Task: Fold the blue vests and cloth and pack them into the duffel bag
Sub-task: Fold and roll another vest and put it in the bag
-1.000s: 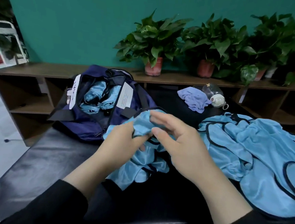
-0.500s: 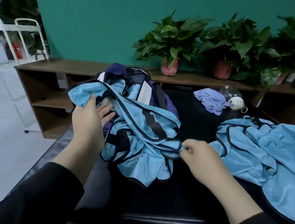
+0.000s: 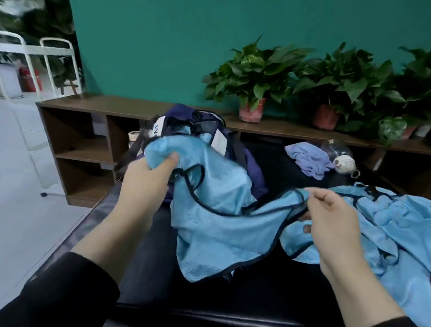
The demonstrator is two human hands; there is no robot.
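While the left hand (image 3: 148,181) is gripping one bunched corner of a light blue mesh vest with dark navy piping (image 3: 213,214), fingers curled round the fabric, the right hand (image 3: 330,218) is pinching the opposite piped edge between thumb and fingertips, so the garment is hanging spread between them above the black padded bench (image 3: 237,301), most likely to open it out flat before a fold. Behind the left hand the navy blue fabric duffel bag (image 3: 238,154) is standing unzipped, with pale blue fabric showing inside, placed close so that each folded piece is travelling only a short way. To the right, a loose heap of matching blue vests (image 3: 395,229) is lying unfolded, waiting. Farther back, a crumpled lavender cloth (image 3: 309,159) is sitting beside a clear glass teapot (image 3: 341,157), untouched.
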